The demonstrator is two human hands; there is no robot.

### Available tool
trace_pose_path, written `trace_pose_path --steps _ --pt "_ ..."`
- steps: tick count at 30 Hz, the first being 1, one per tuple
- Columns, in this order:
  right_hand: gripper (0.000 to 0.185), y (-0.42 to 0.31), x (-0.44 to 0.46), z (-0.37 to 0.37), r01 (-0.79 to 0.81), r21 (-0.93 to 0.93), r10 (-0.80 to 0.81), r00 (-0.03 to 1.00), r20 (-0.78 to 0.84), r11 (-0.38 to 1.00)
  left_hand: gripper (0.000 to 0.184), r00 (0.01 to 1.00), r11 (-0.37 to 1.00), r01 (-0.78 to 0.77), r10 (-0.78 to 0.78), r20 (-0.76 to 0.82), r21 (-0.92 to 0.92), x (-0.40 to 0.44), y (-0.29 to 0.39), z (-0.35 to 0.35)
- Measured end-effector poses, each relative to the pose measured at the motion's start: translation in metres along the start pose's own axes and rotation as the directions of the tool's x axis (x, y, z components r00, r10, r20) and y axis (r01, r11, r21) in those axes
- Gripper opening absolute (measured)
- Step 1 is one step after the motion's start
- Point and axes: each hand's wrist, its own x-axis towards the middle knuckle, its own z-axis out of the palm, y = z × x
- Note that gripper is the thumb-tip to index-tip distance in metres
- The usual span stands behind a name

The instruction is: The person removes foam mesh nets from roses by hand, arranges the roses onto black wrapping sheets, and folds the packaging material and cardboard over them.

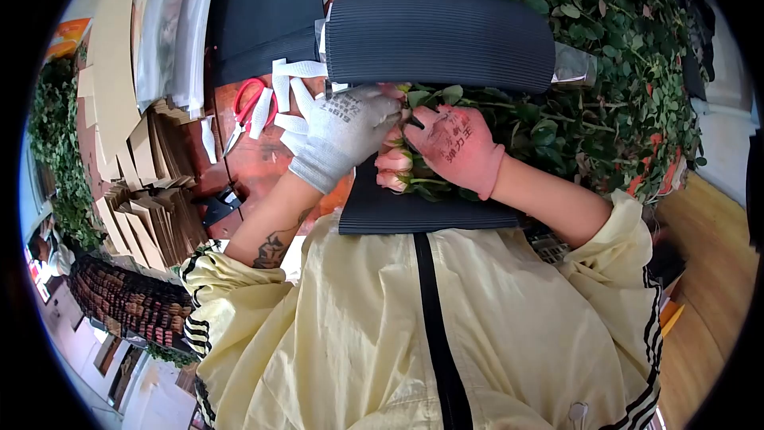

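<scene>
My left hand (347,131), in a whitish glove, is closed at the heads of pink roses, its fingertips near the blossoms. Just right of it, my right hand (455,147), in a pink glove, has its fingers curled around the stems behind the heads. Two pink roses (393,162) show below my hands, their leafy stems running right. They lie on a black ribbed sheet (426,211). A curved black ribbed sheet (438,36) stands just beyond my hands. What the fingertips pinch is partly hidden.
Red-handled scissors (247,110) and white mesh sleeves (291,123) lie left of my left hand. Folded brown cardboard pieces (151,215) and clear plastic wraps (171,40) are at the far left. Leafy rose stems (613,95) are heaped at the right.
</scene>
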Motion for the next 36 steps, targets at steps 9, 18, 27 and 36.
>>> trace_pose_path --steps 9,18,27,36 --pt "0.021 -0.004 -0.021 -0.020 -0.043 0.066 0.028 0.977 0.214 0.997 0.019 0.996 0.986 -0.023 0.037 0.076 -0.167 -0.010 0.013 -0.031" --pt "0.010 -0.005 -0.015 0.000 0.065 0.064 -0.074 0.987 0.146 0.996 0.016 0.994 0.995 0.014 -0.004 0.106 -0.095 -0.018 0.010 -0.009" --pt "0.026 -0.013 -0.017 -0.001 -0.037 0.125 -0.010 0.932 0.361 0.992 0.011 0.969 0.992 -0.043 0.071 0.238 -0.120 -0.030 0.017 -0.005" --pt "0.026 -0.016 -0.017 -0.021 -0.029 0.192 -0.059 0.897 0.438 0.981 0.020 0.964 0.998 0.056 -0.047 0.261 -0.028 -0.037 0.044 -0.028"
